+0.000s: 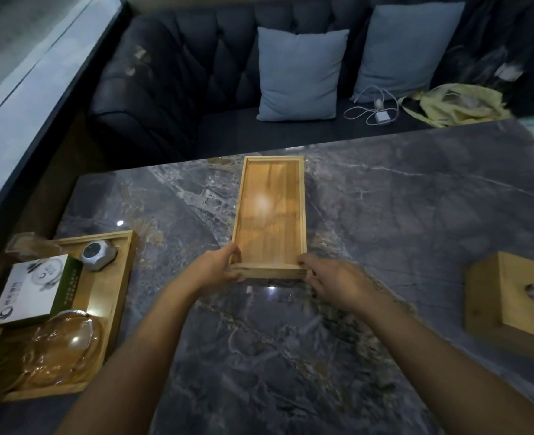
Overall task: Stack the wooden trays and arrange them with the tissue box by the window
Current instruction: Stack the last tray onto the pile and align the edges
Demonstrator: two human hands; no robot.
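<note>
A long, narrow wooden tray (270,215) lies on the grey marble table (400,215), its length running away from me. My left hand (218,268) grips its near left corner, thumb over the rim. At the near right corner my right hand (331,282) has its fingers on the rim. The near edge looks thick, perhaps two trays stacked; I cannot tell. A wooden tissue box (507,299) stands at the right edge of the table, a tissue showing in its slot. The window (17,58) runs along the far left.
A larger wooden tray (119,274) at the left holds a white box (30,290), a small grey device (99,254) and a clear glass vessel (61,343). Behind the table a dark sofa carries two blue cushions (300,73), a white charger cable (375,108) and a yellow cloth (454,103).
</note>
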